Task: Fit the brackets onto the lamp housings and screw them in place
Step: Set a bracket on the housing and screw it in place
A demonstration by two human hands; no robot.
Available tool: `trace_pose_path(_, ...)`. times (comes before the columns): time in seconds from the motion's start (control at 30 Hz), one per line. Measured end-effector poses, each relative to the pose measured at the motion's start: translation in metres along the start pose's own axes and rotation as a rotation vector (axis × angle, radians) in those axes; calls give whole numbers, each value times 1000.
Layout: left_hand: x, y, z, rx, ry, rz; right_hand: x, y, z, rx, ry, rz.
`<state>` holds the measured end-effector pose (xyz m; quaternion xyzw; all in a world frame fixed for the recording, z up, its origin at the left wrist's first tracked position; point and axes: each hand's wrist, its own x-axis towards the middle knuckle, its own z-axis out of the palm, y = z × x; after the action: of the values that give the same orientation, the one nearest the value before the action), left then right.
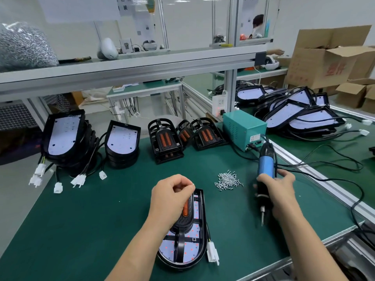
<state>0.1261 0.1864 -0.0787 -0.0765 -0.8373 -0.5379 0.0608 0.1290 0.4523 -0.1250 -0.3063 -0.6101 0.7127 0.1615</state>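
Lamp housing (203,220) with bracket (180,241) is laid at the mat's (97,220) near edge. A screw (193,185) seems pinched by the left hand (170,197), and the screwdriver (265,165) is gripped by the right hand (282,191). If misaligned, the screw may be dropped or cross-threaded.

teal power box (243,126) | cardboard boxes (316,63) far right | shelf (142,59) above

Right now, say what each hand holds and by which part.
The right hand grips the screwdriver round its black lower body, below the blue section. The left hand is pinched above the lamp housing; whether it holds anything cannot be told.
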Motion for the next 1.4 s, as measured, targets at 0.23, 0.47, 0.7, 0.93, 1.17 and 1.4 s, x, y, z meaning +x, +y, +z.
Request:
trace_pose_path(0.23, -1, 5, 3, -44, -58, 8, -22, -8, 2, 617, -187, 0)
trace_pose_path(0.47, -10, 16, 9, -137, -215, 30, -39, -31, 10, 756, -486, -33)
trace_pose_path(0.7, -15, 13, 6, -116, -279, 27, -50, -75, 24, 880, -793, -198)
trace_pose_path(0.93, -16, 11, 1, -130, -283, 21, -69, -114, 44, 825, -617, -429)
trace_pose_path(1.17, -18, 14, 1, -251, -288, -32, -83, -106, 61, 864, -379, -489)
trace_pose_path(1.4, -16, 13, 0, -290, -273, -45, -84, -96, 65, 851, -357, -451)
